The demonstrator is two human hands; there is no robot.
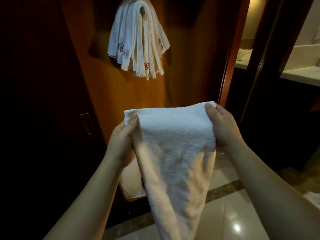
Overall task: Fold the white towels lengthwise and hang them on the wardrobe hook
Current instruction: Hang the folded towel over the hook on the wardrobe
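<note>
My left hand [123, 141] and right hand [220, 126] pinch the towel's [174, 153] top corners. I'd align edges evenly, then lift toward the hook [142, 9] at twelve o'clock.

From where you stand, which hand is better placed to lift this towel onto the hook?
Left, probably. The hook with the hung towels sits up and left, more above the left hand than the right hand. Both pinch the held towel's top corners.

Dim, warm light — dark edges
</note>
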